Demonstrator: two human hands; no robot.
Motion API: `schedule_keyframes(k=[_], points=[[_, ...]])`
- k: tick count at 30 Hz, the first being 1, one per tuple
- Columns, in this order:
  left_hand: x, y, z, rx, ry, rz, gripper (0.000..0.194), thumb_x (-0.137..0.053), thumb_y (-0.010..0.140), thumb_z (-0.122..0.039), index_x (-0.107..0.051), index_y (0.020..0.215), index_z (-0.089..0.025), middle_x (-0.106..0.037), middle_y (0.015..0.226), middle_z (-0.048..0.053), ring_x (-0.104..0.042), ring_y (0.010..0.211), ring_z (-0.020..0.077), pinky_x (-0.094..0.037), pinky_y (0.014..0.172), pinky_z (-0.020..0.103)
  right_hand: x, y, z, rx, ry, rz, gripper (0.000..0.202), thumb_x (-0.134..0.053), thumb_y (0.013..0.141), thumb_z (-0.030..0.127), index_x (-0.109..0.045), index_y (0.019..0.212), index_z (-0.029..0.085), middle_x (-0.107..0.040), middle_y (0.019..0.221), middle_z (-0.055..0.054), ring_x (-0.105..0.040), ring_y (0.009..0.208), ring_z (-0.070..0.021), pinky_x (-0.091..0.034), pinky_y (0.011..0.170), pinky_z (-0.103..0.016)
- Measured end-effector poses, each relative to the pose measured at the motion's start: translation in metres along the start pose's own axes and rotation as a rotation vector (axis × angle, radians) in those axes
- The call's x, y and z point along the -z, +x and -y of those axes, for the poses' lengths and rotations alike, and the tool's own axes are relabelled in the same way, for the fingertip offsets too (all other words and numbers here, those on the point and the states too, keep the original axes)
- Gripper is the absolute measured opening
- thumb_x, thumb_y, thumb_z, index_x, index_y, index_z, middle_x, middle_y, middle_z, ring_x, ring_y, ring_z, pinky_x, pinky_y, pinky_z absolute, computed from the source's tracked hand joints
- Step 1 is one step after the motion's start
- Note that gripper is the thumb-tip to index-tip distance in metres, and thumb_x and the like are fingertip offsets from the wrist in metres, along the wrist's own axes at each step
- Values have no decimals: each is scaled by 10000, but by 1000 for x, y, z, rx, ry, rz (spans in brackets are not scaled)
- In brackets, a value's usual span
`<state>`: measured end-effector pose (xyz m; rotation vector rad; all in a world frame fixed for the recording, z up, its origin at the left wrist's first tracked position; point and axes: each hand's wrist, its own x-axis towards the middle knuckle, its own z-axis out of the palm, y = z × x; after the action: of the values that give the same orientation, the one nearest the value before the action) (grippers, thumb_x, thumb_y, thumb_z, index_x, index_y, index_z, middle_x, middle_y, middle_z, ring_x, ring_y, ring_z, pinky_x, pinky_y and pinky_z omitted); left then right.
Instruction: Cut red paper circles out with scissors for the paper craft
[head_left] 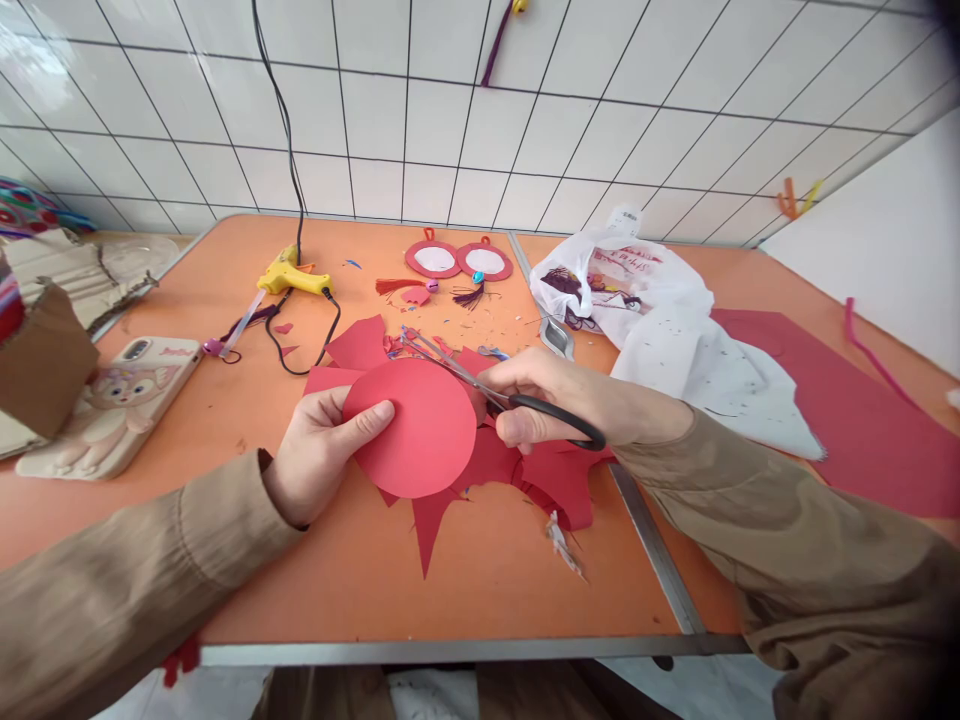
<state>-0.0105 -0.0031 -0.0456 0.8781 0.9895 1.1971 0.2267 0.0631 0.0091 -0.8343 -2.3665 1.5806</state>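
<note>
A round piece of red paper (416, 430) is pinched at its left edge by my left hand (322, 445), thumb on top. My right hand (551, 395) holds scissors (559, 415) with black handles, its fingers in the loops. The slightly parted blades lie along the upper right edge of the circle and point to the upper left. Beneath and around the circle are red paper scraps (431, 525), some of them pointed.
A yellow glue gun (296, 275) with a cord and a phone (112, 405) lie left. Two red-and-white round ornaments (435, 260) lie at the back. A white plastic bag (660, 300) and red sheets (885, 430) are right. A cardboard box (45, 360) stands far left.
</note>
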Motion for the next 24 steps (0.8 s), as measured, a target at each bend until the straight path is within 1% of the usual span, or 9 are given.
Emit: schedule_keyframes(k=[4, 6, 8, 11, 13, 15, 19, 24], points=[[1, 0, 1, 1, 27, 37, 145, -778, 725, -303, -755, 702, -161, -740, 650, 22, -649, 533, 137, -547, 540, 232, -1, 0, 2, -56, 15, -38, 489, -642, 759, 624, -586, 785, 138, -564, 619, -2, -590, 517, -136, -438, 482, -240], [2, 0, 1, 6, 30, 34, 149, -777, 726, -306, -753, 705, -160, -743, 663, 21, -648, 536, 136, -543, 542, 231, -3, -1, 4, -72, 48, -81, 520, -619, 765, 647, -583, 798, 129, -582, 613, -11, -593, 514, -135, -441, 498, -245], [2, 0, 1, 10, 23, 24, 161, -780, 722, -315, -756, 716, -156, -749, 683, 28, -660, 576, 142, -538, 550, 222, -4, -2, 5, -70, 110, -148, 541, -580, 790, 661, -573, 801, 120, -597, 606, -20, -586, 499, -124, -413, 495, -238], [0, 1, 0, 29, -16, 31, 205, -786, 710, -346, -757, 702, -144, -740, 653, 40, -668, 606, 147, -534, 574, 211, -5, -1, 5, -49, 202, -237, 561, -529, 820, 666, -578, 821, 107, -608, 604, -31, -583, 482, -113, -330, 468, -228], [-1, 2, -2, 48, -64, 39, 247, -793, 694, -372, -744, 644, -136, -724, 608, 45, -660, 581, 143, -525, 567, 202, -5, 0, 4, -48, 250, -260, 583, -520, 808, 684, -585, 828, 106, -609, 606, -34, -588, 482, -119, -303, 456, -229], [-1, 4, -2, 72, -98, 34, 278, -796, 683, -392, -735, 616, -130, -714, 586, 49, -650, 551, 144, -520, 554, 205, -5, 2, 3, -67, 304, -284, 606, -536, 772, 713, -586, 819, 110, -610, 617, -38, -595, 485, -130, -312, 447, -233], [1, 6, -2, 107, -116, 21, 278, -786, 690, -401, -755, 694, -125, -732, 634, 62, -674, 582, 180, -532, 561, 241, -4, 5, 2, -84, 364, -333, 622, -579, 716, 735, -590, 798, 118, -608, 621, -38, -601, 488, -142, -339, 438, -240], [2, 6, -2, 101, -150, 43, 265, -778, 701, -397, -757, 732, -135, -751, 686, 78, -713, 722, 249, -554, 642, 303, -3, 6, -1, -107, 367, -336, 614, -579, 718, 732, -591, 812, 125, -610, 609, -35, -600, 478, -144, -337, 440, -238]])
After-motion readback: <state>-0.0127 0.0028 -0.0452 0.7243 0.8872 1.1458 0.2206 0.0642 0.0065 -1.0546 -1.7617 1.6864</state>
